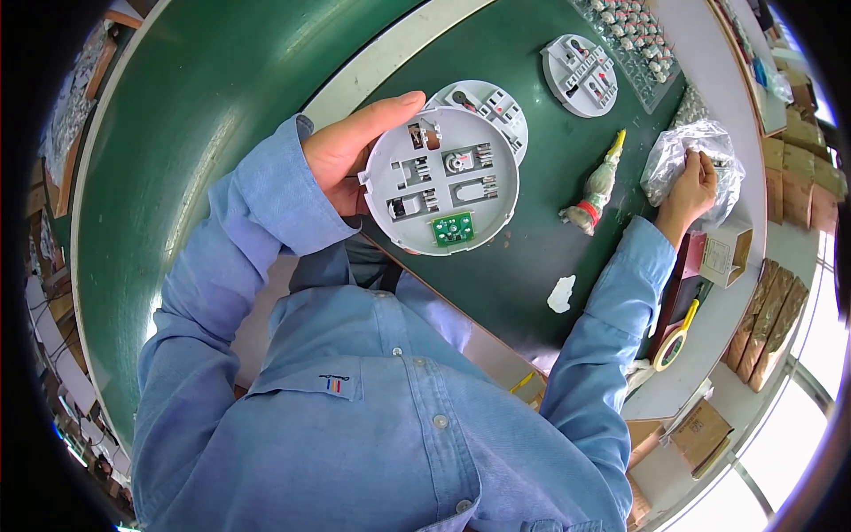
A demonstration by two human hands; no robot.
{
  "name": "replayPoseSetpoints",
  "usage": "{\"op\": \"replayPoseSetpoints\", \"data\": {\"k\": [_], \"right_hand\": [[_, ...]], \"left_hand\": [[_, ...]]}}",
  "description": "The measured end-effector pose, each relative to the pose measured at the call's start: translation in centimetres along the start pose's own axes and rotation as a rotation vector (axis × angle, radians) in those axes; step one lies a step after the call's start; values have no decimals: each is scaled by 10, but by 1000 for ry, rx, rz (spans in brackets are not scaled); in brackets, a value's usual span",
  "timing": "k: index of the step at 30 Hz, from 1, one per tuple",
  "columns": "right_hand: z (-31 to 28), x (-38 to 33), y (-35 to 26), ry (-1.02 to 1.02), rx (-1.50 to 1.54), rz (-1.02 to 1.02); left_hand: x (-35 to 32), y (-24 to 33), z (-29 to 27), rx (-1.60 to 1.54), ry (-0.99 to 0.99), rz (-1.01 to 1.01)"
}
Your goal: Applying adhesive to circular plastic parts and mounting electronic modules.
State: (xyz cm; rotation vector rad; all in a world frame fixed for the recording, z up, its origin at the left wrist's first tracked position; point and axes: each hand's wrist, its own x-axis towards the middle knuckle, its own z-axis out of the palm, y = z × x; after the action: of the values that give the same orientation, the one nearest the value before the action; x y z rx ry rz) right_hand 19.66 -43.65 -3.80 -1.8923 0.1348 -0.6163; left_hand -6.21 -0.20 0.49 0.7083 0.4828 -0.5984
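My left hand (355,146) holds a round grey plastic base (441,182) up in front of me, open side facing me. Inside it sit metal contacts and a small green circuit board (453,229). My right hand (693,188) reaches out to the right into a clear plastic bag (674,151) of small parts, fingers pinched inside it. I cannot tell what the fingers have hold of.
Two more round grey bases (486,102) (581,73) lie on the green table (523,257). A wrapped tool with a yellow tip (599,186), a clear tray of small parts (629,35), a small cardboard box (727,253), a yellow tape roll (674,346) and brown packets (769,324) sit to the right.
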Motion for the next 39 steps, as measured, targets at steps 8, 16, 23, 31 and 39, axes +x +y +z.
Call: {"op": "replayPoseSetpoints", "data": {"k": [8, 16, 23, 31, 39], "right_hand": [[0, -2, -1, -9, -3, 8], [-2, 1, 1, -18, -17, -4], [-3, 1, 1, -19, -33, -6], [-1, 1, 1, -21, -46, -17], [-2, 1, 1, -17, -21, -17]], "left_hand": [[1, -2, 0, -43, -11, 8], [-2, 2, 5, 28, -6, 25], [0, -1, 1, 14, -29, 25], [0, -1, -1, 18, -52, 21], [-2, 0, 3, 27, -2, 19]]}}
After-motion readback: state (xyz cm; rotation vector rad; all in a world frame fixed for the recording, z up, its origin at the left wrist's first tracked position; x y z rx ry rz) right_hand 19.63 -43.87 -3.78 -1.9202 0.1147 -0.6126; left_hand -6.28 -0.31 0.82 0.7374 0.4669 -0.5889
